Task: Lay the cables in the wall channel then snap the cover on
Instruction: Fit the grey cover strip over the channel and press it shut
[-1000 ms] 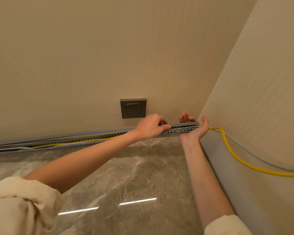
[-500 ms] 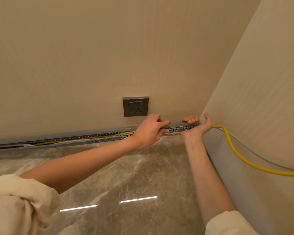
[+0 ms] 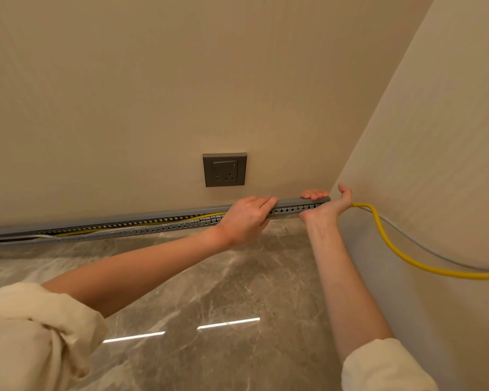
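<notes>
A grey slotted wall channel point(image 3: 153, 227) runs along the foot of the back wall to the corner. A yellow cable point(image 3: 393, 246) lies inside it and leaves at the corner, sagging along the right wall beside a grey cable point(image 3: 424, 245). A grey cover strip point(image 3: 290, 202) sits on the channel's right end; further left it lies behind the open channel. My left hand point(image 3: 246, 218) presses flat on the cover and channel below the socket. My right hand point(image 3: 326, 206) clasps the corner end, fingers over the top of the cover, thumb raised.
A grey socket plate point(image 3: 224, 169) is on the wall just above the channel. The floor point(image 3: 209, 292) is glossy brown marble with light reflections. The right wall point(image 3: 435, 136) meets the back wall at the corner beside my right hand.
My right hand's fingers have folded over the top of the cover. My left hand has flattened and pressed down onto the cover, which sits lower on the right end of the channel.
</notes>
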